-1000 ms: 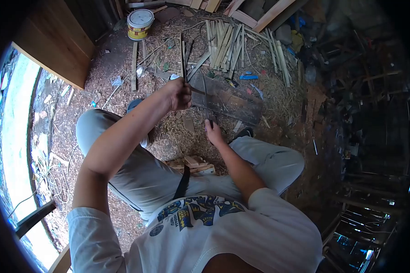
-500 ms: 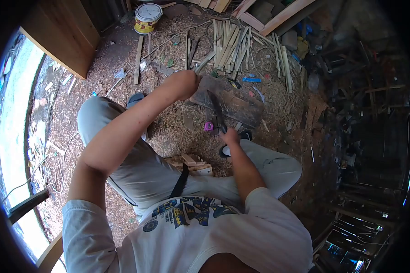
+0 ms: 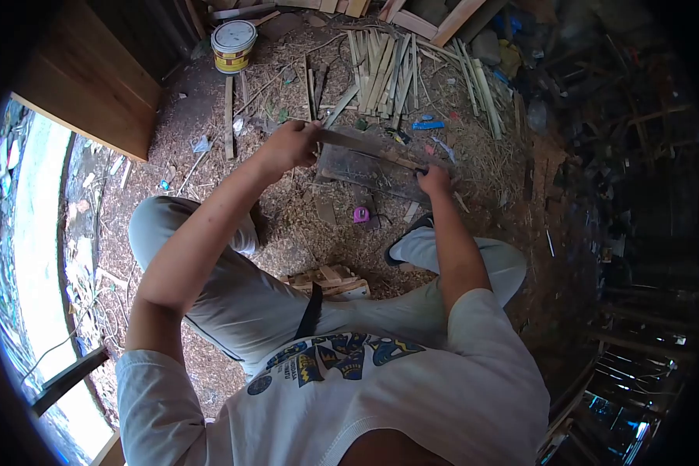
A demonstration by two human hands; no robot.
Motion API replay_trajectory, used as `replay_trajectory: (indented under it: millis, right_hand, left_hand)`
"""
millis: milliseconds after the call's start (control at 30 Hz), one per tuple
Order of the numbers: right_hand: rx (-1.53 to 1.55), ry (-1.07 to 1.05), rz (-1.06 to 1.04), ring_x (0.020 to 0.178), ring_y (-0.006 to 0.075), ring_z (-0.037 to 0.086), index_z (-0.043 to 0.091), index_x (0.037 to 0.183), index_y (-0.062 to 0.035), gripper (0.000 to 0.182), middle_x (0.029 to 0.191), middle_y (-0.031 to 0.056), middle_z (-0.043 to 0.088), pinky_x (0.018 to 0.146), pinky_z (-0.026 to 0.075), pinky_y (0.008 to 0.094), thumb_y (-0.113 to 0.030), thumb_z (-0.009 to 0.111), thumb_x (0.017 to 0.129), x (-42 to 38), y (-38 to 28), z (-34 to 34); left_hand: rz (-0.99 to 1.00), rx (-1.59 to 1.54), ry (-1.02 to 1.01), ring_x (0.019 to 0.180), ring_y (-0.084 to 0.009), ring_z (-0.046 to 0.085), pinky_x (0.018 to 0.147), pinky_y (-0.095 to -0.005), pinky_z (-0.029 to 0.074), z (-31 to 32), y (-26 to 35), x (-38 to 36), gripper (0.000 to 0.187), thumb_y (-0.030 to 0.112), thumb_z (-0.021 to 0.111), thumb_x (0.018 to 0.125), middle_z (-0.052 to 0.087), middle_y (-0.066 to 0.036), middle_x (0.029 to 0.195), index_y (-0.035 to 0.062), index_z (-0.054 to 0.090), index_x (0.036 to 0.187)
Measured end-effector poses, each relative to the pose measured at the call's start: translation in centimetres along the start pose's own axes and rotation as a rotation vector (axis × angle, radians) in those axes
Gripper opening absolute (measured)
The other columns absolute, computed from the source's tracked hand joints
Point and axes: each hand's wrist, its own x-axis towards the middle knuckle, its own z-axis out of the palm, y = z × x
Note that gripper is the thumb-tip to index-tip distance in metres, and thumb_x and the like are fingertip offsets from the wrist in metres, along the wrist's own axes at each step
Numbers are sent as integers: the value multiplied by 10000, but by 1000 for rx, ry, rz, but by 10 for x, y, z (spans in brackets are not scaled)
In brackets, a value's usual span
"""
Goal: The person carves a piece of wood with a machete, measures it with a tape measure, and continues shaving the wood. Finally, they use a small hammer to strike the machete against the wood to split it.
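Note:
My left hand (image 3: 293, 147) is closed around the near end of a pale bamboo strip (image 3: 340, 106), which points away from me. In my right hand (image 3: 436, 181) is the dark handle of a machete (image 3: 365, 147). Its long blade lies crosswise over a worn wooden board (image 3: 373, 175), and the tip end reaches my left fingers. The board rests on the ground between my feet. Just on my side of it sits a pink tape measure (image 3: 361, 214).
Beyond the board lies a spread of split strips (image 3: 382, 74). A paint bucket (image 3: 234, 46) stands at the back left, near a wooden panel (image 3: 93, 93). Wood offcuts (image 3: 332, 279) lie close to me, and a blue wrapper (image 3: 428, 125) is behind the board. Shavings cover the ground.
The machete has swung from pointing away from me to lying crosswise, its tip at my left hand. My right hand has moved forward and right; my left hand has shifted left and closer.

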Motion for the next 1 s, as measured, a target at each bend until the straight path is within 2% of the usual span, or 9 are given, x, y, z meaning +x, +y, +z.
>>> replay_trajectory:
  millis: [100,167,267,500,567,733,800,900,1000]
  right_hand:
    - [305,-228,52,1261,315,605,666,1302,-90,515,1313,137,672,1133,397,499,-419,717,908,29,8,19]
    - [470,-467,-299,1148,310,674,680,1248,-52,506,1258,171,697,1003,511,396,-436,714,920,3,3,-19]
    - [458,-648,-620,1110,256,682,665,1271,-48,520,1223,140,716,981,510,383,-449,705,941,-25,19,-76]
    - [896,-316,-563,1062,196,686,669,1253,-67,443,1135,82,722,951,522,353,-419,665,985,-116,8,-162]
    - [1444,-540,-452,1080,172,681,634,1291,-61,403,1160,80,705,941,530,331,-378,574,1051,-122,2,-142]
    - [1372,-510,-285,968,165,682,605,1304,-56,568,1089,74,701,850,535,338,-546,452,1061,-111,-32,-107]
    - [1753,-753,-342,997,203,687,579,1322,-62,627,1107,103,700,853,533,347,-603,416,1049,-110,-33,-117]
    - [2048,-660,-352,997,229,691,565,1317,-66,633,1109,121,701,856,535,362,-610,368,1058,-101,-25,-124]
    - [2131,-536,-236,984,234,694,575,1287,-67,537,1091,119,705,840,540,375,-531,411,1074,-97,-27,-135]
  left_hand:
    - [-44,13,-7,701,-172,613,662,-332,554,6,13,-12,410,374,508,1071,587,-50,854,-5,628,1173]
    - [-53,30,-12,753,-165,626,706,-334,572,7,22,-16,405,367,523,1065,572,-33,871,22,628,1250]
    - [-3,-13,-25,775,-165,617,720,-339,561,6,28,-21,396,339,506,1062,568,-30,880,36,625,1286]
    - [379,83,-16,825,-114,486,802,-287,445,35,31,-34,440,291,438,1086,485,1,884,8,536,1408]
    - [479,128,-32,840,-117,486,813,-291,443,44,35,-41,434,280,432,1084,485,-4,895,3,532,1403]
    - [693,284,-58,854,-145,476,845,-294,428,58,36,-51,409,233,425,1067,511,-30,957,-19,533,1370]
    - [743,400,-67,882,-176,508,858,-322,433,65,35,-55,408,230,430,1054,547,-66,973,-16,535,1362]
    - [865,601,-107,1038,-384,606,928,-425,465,79,34,-58,383,180,465,1004,615,-220,1118,-8,545,1327]
    - [872,796,-189,1038,-391,606,922,-441,473,88,31,-51,387,168,502,974,617,-221,1136,-4,546,1319]
